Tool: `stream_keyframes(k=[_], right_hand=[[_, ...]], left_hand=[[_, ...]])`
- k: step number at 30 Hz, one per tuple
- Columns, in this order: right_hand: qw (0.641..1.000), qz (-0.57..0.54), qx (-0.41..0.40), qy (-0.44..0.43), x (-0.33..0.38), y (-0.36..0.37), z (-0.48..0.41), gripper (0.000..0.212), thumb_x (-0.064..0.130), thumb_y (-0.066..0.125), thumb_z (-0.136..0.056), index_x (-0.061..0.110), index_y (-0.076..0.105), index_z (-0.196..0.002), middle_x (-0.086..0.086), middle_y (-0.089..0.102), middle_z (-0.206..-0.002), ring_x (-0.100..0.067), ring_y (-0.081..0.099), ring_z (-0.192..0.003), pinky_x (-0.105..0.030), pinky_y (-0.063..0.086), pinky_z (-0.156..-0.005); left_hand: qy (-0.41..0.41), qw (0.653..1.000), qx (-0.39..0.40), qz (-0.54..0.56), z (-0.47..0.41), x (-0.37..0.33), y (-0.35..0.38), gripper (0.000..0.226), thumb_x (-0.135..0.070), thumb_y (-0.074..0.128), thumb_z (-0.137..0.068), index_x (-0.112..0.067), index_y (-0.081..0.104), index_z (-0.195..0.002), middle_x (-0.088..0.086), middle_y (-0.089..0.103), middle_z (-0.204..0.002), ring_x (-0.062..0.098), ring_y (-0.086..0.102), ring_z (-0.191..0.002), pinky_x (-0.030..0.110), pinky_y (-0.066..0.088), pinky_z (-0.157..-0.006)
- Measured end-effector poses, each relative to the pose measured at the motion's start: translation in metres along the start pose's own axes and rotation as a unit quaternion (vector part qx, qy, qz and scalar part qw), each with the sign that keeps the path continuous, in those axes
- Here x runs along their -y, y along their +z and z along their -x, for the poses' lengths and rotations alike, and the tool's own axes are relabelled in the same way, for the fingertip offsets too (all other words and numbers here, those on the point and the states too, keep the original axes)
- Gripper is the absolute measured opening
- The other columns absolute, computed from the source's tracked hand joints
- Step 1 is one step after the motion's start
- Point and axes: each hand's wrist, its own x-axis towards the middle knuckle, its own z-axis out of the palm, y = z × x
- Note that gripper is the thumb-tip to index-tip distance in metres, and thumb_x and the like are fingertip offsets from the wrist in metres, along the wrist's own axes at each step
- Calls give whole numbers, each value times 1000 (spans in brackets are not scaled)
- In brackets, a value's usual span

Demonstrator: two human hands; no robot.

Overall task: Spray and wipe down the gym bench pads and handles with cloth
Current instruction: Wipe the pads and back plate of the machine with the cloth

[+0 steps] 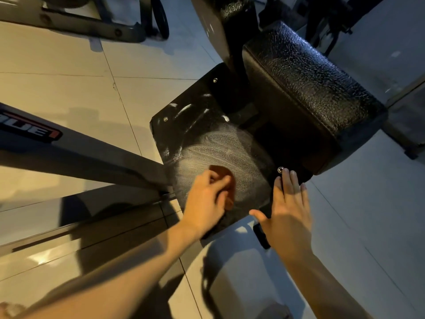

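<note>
A brown cloth [226,180] was gripped in the left hand's [205,199] curled fingers and pressed on the white-smeared black panel [202,132] below the cracked seat pad [308,81]. The right hand [291,212] was laid flat, fingers straight, on the panel's edge. The cloth was judged soft, light, best held bunched; the wet panel, slippery.

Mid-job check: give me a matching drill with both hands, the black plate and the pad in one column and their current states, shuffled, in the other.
1 left hand
2 right hand
3 plate
4 pad

A lies flat at the plate's edge
B cracked, shiny black cover
C grips the brown cloth
D smeared with white streaks

Pairs: 1-C, 2-A, 3-D, 4-B
</note>
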Motion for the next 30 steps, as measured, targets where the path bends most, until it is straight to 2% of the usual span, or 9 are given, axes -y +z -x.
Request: stream_keyframes(k=[4, 6, 9, 11, 14, 19, 20, 25, 30], right_hand=[[1000, -4, 3, 3, 0, -1, 1, 103, 60, 77, -77, -3, 41, -151, -19, 25, -165, -35, 18, -155, -47, 13, -126], [1000, -9, 0, 5, -1, 0, 1, 102, 61, 75, -78, -3, 42, -151, -19, 25, -165, -35, 18, -155, -46, 11, -126], [1000, -17, -8, 3, -2, 1, 2, 102, 60, 76, -78, -4, 43, -150, -19, 26, -165, -35, 19, -155, -46, 12, -126], [1000, -18, -13, 0, -2, 2, 2, 101, 59, 77, -77, -5, 43, -149, -20, 26, -164, -36, 19, -155, -47, 13, -126], [1000, -20, -16, 4, -1, 1, 2, 101, 57, 79, -76, -5, 45, -148, -21, 28, -164, -36, 20, -154, -48, 14, -126], [1000, -8, 0, 6, 0, -1, 1, 102, 56, 81, -75, -5, 45, -148, -22, 30, -163, -37, 22, -154, -49, 14, -126], [1000, -10, -1, 7, -1, 0, 1, 102, 56, 82, -75, -5, 45, -148, -22, 30, -163, -37, 22, -154, -49, 14, -126], [1000, -15, -8, 4, -2, 3, 1, 102, 57, 81, -74, -5, 46, -147, -21, 30, -163, -37, 22, -154, -48, 13, -126], [1000, 3, 12, 11, 1, 0, -1, 104, 57, 83, -72, -5, 46, -148, -22, 31, -162, -37, 23, -153, -51, 18, -124]], left_hand=[[177, 981, 74, -32, -1, 21, -6, 39, -30, 55, -101, -24, 63, -139, 9, 53, -131, 28, 51, -117, 36, 43, -99], [122, 990, 35, -62, -6, 55, -12, 40, -30, 55, -101, -24, 63, -139, 11, 54, -129, 32, 54, -115, 39, 43, -100], [-102, 992, -41, -64, -13, 85, -25, 37, -25, 62, -99, -20, 66, -136, 11, 56, -122, 35, 59, -112, 40, 44, -101], [-199, 976, -46, -70, -17, 73, -25, 40, -24, 65, -97, -19, 66, -136, 11, 56, -122, 34, 58, -113, 42, 45, -101], [-159, 986, -47, -16, -4, 29, -9, 40, -25, 66, -93, -17, 69, -132, 7, 54, -113, 32, 59, -106, 39, 47, -97], [49, 998, 26, -40, 13, 27, -4, 42, -30, 59, -96, -22, 66, -136, 7, 52, -122, 25, 52, -111, 33, 45, -95], [44, 996, 22, -70, 8, 42, -9, 44, -30, 55, -96, -22, 64, -138, 10, 53, -125, 27, 53, -112, 35, 46, -97], [-197, 968, -9, -154, -20, 66, -29, 48, -25, 54, -100, -18, 52, -148, 16, 48, -137, 34, 49, -124, 46, 49, -102], [-151, 982, -6, -118, -9, 20, -16, 46, -26, 59, -96, -15, 60, -141, 13, 52, -120, 33, 54, -111, 41, 48, -95]])
